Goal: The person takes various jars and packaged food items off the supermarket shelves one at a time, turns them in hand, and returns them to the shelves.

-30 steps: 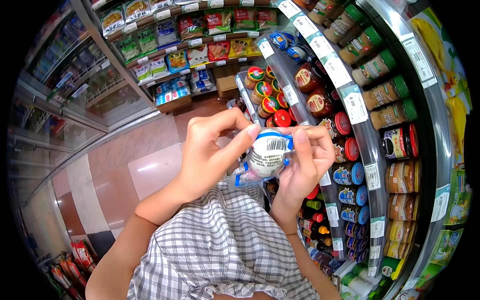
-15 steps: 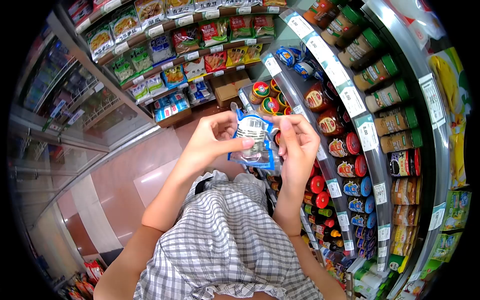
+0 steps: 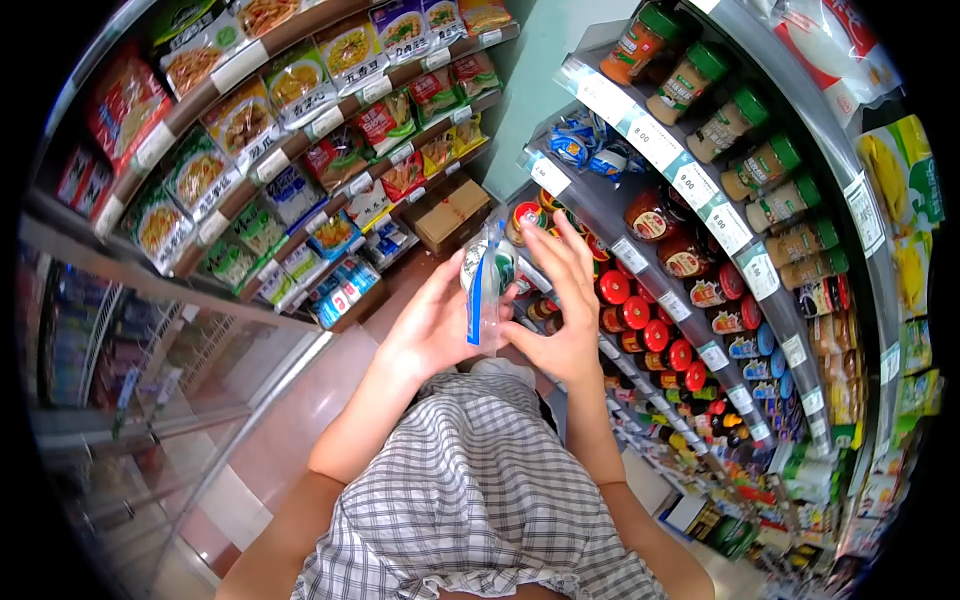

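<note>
A small clear packet with blue edges (image 3: 476, 305) is held upright in front of my chest, turned almost edge-on, with a dark green and white bundle showing inside. My left hand (image 3: 425, 305) is closed around its left side, and some fingertips come round behind it. On the other side, my right hand (image 3: 568, 325) has its thumb and fingers spread apart. Its thumb tip lies close to the packet's lower right edge; whether it touches I cannot tell.
Shelves of jars with green lids (image 3: 770, 160) and red-lidded jars (image 3: 650, 335) rise at my right. Ahead to the left, bagged foods (image 3: 300, 90) fill another shelf above a cardboard box (image 3: 447, 215). A glass-doored cabinet (image 3: 130, 400) stands on the left.
The packet has turned from face-on to edge-on. My right hand has let go of its edge and spread its fingers, while the view has swung toward the left-hand shelf.
</note>
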The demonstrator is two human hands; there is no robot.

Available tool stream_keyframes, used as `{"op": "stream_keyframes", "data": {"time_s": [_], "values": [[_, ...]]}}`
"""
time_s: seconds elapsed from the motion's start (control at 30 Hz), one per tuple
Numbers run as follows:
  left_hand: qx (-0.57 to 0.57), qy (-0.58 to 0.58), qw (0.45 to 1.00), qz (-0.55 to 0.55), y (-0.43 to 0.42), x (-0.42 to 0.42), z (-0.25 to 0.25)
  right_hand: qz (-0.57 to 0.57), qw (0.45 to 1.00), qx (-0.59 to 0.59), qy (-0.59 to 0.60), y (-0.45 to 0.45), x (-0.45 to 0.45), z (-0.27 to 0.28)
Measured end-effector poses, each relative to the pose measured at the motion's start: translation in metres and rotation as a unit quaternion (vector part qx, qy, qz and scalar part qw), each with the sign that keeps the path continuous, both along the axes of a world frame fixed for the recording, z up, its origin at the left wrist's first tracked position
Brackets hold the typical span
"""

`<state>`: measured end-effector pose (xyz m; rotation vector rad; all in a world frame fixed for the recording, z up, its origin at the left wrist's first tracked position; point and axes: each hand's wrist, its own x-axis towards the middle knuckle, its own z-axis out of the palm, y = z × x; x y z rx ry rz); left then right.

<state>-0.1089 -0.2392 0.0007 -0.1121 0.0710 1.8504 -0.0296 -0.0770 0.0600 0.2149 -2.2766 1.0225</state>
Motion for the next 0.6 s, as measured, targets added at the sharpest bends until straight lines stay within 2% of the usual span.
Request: {"op": "stream_keyframes", "data": {"time_s": [0.1, 0.23, 0.4, 0.43, 0.53, 0.57, 0.6], "values": [[-0.029, 0.043, 0.998, -0.022, -0.013, -0.013, 0.004, -0.038, 0.999, 0.026, 0.015, -0.022, -0.017, -0.009], [0.023, 0.038, 0.995, -0.088, -0.026, -0.034, -0.001, -0.101, 0.994, 0.025, 0.029, -0.044, -0.026, -0.010], [0.056, 0.046, 0.989, -0.126, -0.038, -0.045, -0.007, -0.122, 0.992, 0.034, 0.024, -0.060, -0.031, -0.013], [0.023, 0.050, 0.990, -0.133, -0.040, -0.048, -0.006, -0.128, 0.990, 0.043, 0.032, -0.060, -0.031, -0.014], [0.021, 0.131, 0.982, -0.136, -0.042, -0.055, -0.008, -0.140, 0.988, 0.033, 0.050, -0.060, -0.033, -0.018], [-0.011, 0.175, 0.977, -0.121, -0.042, -0.055, -0.003, -0.143, 0.988, 0.024, 0.053, -0.061, -0.033, -0.020], [-0.100, 0.240, 0.963, -0.073, -0.041, -0.052, 0.002, -0.148, 0.987, 0.013, 0.059, -0.060, -0.033, -0.020]]}}
